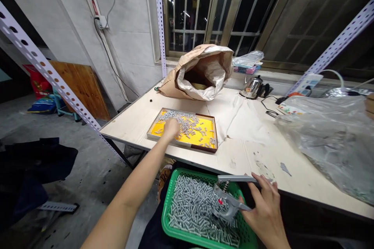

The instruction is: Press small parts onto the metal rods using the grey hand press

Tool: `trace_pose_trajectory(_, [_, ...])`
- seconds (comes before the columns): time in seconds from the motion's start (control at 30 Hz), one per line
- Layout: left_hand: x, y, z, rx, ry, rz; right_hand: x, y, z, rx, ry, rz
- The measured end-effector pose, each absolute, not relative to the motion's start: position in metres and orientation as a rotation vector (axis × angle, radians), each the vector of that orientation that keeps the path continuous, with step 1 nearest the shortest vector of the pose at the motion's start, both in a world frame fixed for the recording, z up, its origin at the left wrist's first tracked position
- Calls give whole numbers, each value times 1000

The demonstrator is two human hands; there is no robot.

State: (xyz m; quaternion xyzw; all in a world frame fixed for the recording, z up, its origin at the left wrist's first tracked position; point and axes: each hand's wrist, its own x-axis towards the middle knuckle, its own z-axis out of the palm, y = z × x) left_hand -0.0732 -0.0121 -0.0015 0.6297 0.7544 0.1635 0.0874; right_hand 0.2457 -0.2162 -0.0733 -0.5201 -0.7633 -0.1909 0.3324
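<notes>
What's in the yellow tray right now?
The yellow tray holds small silver metal pieces, heaped toward its far side. The left hand covers whatever lies beneath it.

At the back of the bench point(134, 118) I see a brown paper sack point(201, 71), mouth open, with a steel kettle point(253, 86) to its right below the barred window point(222, 4). A crumpled clear plastic bag point(330, 140) fills the right; a wooden board point(80, 85) leans at left.

Bright overhead indoor light falls evenly on the pale table point(140, 118), night-dark window point(222, 7) behind; glare flecks the wall tiles, and wide-angle distortion bends the shelf uprights at both edges.
</notes>
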Motion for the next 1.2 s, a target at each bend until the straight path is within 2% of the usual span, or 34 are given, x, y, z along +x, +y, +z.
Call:
trace_pose_trajectory(0.2, [-127,-6,17,1856,2243,343,251,-217,-75,-1418,-1966,-474])
trace_pose_trajectory(0.47, [-102,-16,-7,1777,2156,197,237,-209,-71,-1374,-2007,-461])
trace_pose_trajectory(0.6, [-98,-18,-5,1736,2152,308,236,-208,-67,-1391,-1999,-481])
trace_pose_trajectory(0.77, [-85,-55,6,1755,2128,649,233,-202,-58,-1484,-2000,-519])
trace_pose_trajectory(0.83, [-70,-81,5,1725,1992,805,231,-197,-52,-1516,-1997,-523])
trace_pose_trajectory(0.93, [-41,-124,-6,1421,1509,983,228,-189,-44,-1524,-2003,-507])
trace_pose_trajectory(1.03, [-19,-158,-20,1102,1173,936,222,-184,-38,-1526,-2014,-485])
trace_pose_trajectory(1.2, [-2,-178,-36,902,1097,791,212,-185,-33,-1527,-2045,-456])
